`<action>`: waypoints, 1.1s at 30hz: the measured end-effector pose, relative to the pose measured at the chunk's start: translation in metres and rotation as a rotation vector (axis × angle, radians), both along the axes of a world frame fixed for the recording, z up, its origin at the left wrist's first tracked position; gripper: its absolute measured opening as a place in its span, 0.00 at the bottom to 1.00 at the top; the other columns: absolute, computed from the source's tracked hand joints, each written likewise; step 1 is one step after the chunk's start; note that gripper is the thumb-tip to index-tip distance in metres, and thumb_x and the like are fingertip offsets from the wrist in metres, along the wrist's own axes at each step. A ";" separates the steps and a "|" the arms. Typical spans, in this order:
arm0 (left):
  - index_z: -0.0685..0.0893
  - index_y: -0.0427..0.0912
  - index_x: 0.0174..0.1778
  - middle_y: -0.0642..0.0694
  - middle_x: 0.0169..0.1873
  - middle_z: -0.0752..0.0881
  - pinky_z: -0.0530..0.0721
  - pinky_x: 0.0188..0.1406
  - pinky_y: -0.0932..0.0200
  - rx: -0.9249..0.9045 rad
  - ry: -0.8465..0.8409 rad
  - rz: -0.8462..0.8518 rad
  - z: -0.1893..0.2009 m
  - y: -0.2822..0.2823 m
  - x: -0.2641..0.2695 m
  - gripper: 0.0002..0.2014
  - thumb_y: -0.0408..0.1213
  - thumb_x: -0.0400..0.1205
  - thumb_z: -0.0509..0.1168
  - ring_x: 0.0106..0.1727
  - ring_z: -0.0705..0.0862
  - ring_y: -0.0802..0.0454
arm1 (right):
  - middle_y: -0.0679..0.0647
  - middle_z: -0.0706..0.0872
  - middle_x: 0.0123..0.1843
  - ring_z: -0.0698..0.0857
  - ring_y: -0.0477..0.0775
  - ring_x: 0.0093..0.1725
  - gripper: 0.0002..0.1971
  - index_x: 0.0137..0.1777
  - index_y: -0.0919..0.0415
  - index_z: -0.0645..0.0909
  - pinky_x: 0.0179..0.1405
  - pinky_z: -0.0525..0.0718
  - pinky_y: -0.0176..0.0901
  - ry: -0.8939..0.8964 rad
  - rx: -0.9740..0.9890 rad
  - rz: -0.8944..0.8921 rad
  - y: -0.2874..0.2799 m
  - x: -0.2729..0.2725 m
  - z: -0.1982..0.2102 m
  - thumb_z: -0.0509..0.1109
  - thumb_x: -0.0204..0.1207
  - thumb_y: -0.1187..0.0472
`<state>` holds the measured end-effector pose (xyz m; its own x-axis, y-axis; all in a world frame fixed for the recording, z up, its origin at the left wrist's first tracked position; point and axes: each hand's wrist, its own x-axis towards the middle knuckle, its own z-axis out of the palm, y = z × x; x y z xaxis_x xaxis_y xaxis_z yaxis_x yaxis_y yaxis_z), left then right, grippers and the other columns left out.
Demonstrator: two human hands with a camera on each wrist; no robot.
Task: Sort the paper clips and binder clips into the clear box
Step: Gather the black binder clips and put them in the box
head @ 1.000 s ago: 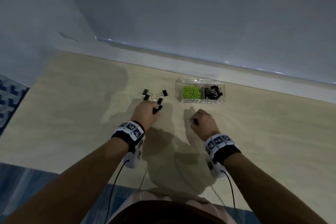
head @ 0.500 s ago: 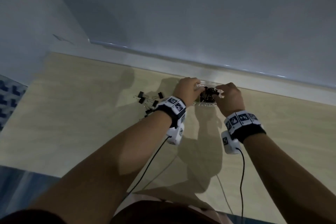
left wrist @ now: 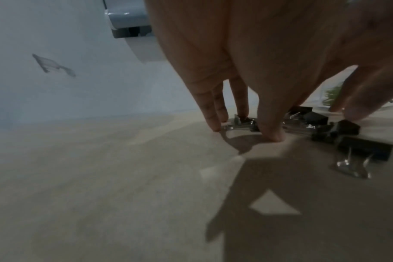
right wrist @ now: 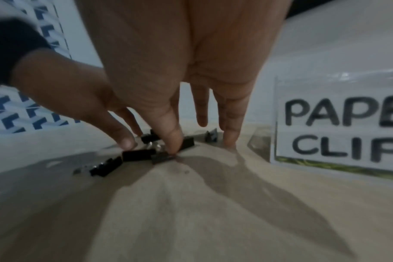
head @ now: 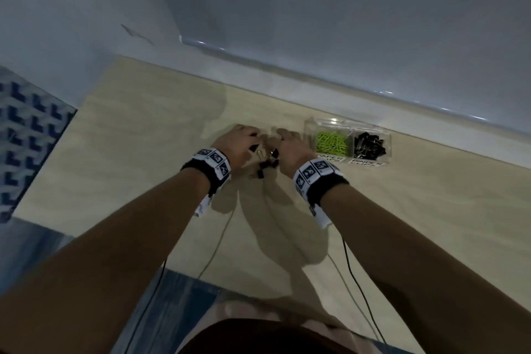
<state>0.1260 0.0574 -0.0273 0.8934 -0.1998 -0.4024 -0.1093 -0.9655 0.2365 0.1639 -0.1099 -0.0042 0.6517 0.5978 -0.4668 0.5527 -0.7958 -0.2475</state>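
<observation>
I see my left hand (head: 240,143) and right hand (head: 290,146) lowered together over a loose cluster of small black binder clips with silver wire handles (head: 265,162), lying near the far edge of the pale wood-grain desk (head: 129,152), just left of the clear plastic two-compartment box (head: 349,141). That box holds green paper clips (head: 330,141) in its left compartment and black binder clips in its right, each behind a white label. Both hands have straight, spread fingers with tips pressed down around the clips, raking rather than gripping; I cannot tell whether any single clip is pinched. I judge these clips light, stiff and springy, with slick steel bodies and handles that flop and tangle, so taking one by its black folded body (left wrist: 366,148) between thumb and forefinger seems surest. Motion blur smears both wrist views. My palms hide the clips beneath them, so I cannot count what remains. The label (right wrist: 341,124) is cut off at the right wrist view's edge.
</observation>
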 end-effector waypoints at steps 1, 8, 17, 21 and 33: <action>0.75 0.45 0.72 0.41 0.76 0.69 0.67 0.73 0.47 -0.014 -0.022 0.010 -0.001 0.000 -0.001 0.24 0.31 0.79 0.63 0.73 0.66 0.38 | 0.55 0.58 0.82 0.59 0.64 0.79 0.34 0.77 0.43 0.62 0.77 0.55 0.69 0.015 0.004 -0.007 0.000 0.001 -0.006 0.65 0.75 0.68; 0.80 0.42 0.65 0.41 0.63 0.76 0.72 0.66 0.45 -0.089 -0.071 0.148 -0.010 0.006 -0.014 0.19 0.44 0.78 0.66 0.63 0.72 0.37 | 0.55 0.75 0.64 0.71 0.65 0.64 0.16 0.63 0.51 0.79 0.64 0.72 0.58 -0.054 0.111 -0.012 -0.017 -0.004 -0.015 0.67 0.76 0.64; 0.80 0.36 0.55 0.38 0.57 0.74 0.79 0.55 0.50 -0.193 -0.051 0.281 0.000 0.004 -0.028 0.16 0.41 0.75 0.70 0.54 0.78 0.40 | 0.57 0.77 0.57 0.70 0.63 0.64 0.07 0.46 0.58 0.83 0.70 0.66 0.53 0.002 0.140 -0.072 -0.035 -0.026 -0.011 0.64 0.74 0.61; 0.81 0.35 0.50 0.39 0.52 0.76 0.78 0.48 0.53 -0.206 -0.033 0.308 -0.001 0.001 -0.035 0.14 0.41 0.75 0.69 0.48 0.80 0.41 | 0.59 0.78 0.56 0.75 0.64 0.59 0.07 0.48 0.60 0.82 0.60 0.76 0.53 0.028 0.173 -0.088 -0.047 -0.037 -0.017 0.64 0.73 0.63; 0.88 0.37 0.48 0.42 0.45 0.84 0.85 0.50 0.51 -0.406 -0.229 0.328 0.026 -0.037 -0.027 0.09 0.34 0.76 0.66 0.43 0.84 0.45 | 0.60 0.84 0.48 0.79 0.66 0.44 0.09 0.47 0.63 0.87 0.43 0.84 0.54 -0.071 0.430 -0.189 -0.110 -0.080 -0.034 0.68 0.68 0.68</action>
